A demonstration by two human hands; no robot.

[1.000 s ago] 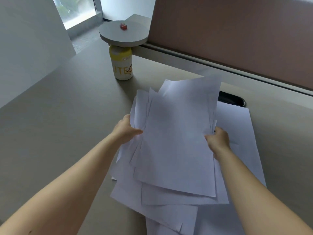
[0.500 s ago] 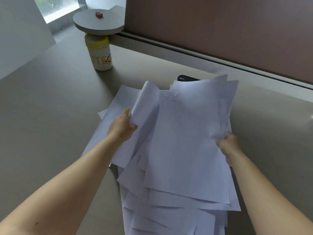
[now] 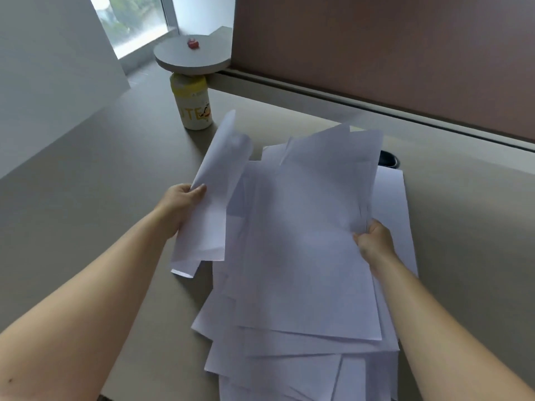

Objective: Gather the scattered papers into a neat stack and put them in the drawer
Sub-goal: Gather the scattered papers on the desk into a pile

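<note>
A loose, uneven pile of white papers [image 3: 304, 256] lies fanned over the grey-brown desk [image 3: 86, 198] in front of me, lifted at its far end. My right hand [image 3: 373, 241] grips the pile's right edge. My left hand [image 3: 181, 201] holds a separate curled sheet or two [image 3: 214, 198] pulled away to the left of the pile. One more sheet [image 3: 396, 215] lies flat under the pile at the right. No drawer is in view.
A yellow-and-white jar [image 3: 194, 107] stands at the back left, under a round grey platform [image 3: 192, 57] carrying a small red object [image 3: 193, 43]. A dark cable opening [image 3: 389, 160] sits behind the papers. A brown partition [image 3: 376, 53] runs along the desk's far edge.
My left hand has drawn a curled sheet out to the left, apart from the pile. My right hand keeps its grip on the pile's right edge. The camera view has shifted.
</note>
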